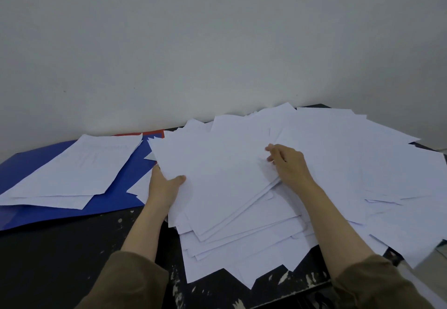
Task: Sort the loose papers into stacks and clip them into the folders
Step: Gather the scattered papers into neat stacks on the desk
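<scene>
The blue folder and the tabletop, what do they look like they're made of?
Blue folder: probably card or thin plastic, smooth with a slight sheen, since it lies flat in one thin sheet; which one is unclear. Tabletop: a hard board with a black coating, worn, with pale chips showing through; the core material is not visible.

Both arms reach fwd from the near edge, olive sleeves pushed to mid-forearm. L hand (164, 185) grips a sheaf of sheets (217, 175) at its left edge, thumb on top, fingers under. R hand (289, 163) lies palm-down on the sheaf's right side, fingers loosely bent.
</scene>
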